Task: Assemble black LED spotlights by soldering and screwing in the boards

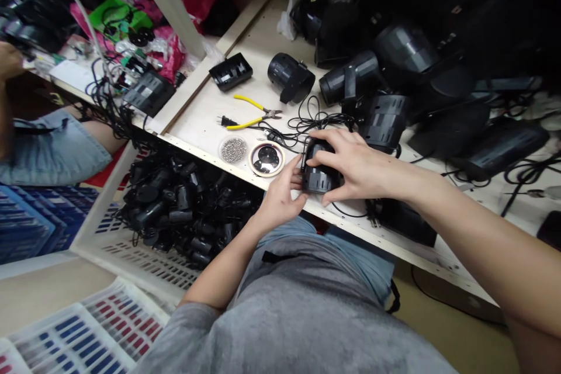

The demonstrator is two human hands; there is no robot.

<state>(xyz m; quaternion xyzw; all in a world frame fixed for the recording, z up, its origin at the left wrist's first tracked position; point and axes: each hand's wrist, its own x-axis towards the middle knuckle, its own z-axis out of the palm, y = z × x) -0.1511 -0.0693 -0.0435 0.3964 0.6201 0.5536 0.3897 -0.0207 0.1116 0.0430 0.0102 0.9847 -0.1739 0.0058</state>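
Observation:
At the bench's front edge, a black lamp housing point(322, 178) with slots in its side sits between my two hands. My right hand point(346, 163) curls over it from above, thumb and fingers around it. My left hand point(284, 193) is against its left side, fingers partly hidden behind it and thumb apart. Just left of the housing is a round dish point(267, 160) with black discs, beside a dish of small screws point(234, 149). Yellow-handled cutting pliers point(254, 112) lie behind these, jaws apart. A black cable with a plug point(228, 123) runs next to them.
More black lamp housings point(289, 76) and coiled cables crowd the bench's back and right. A black rectangular casing point(231, 72) lies near the wooden strip. Below left stands a white crate point(96, 234) of black parts. Another person's leg point(52, 146) is at far left.

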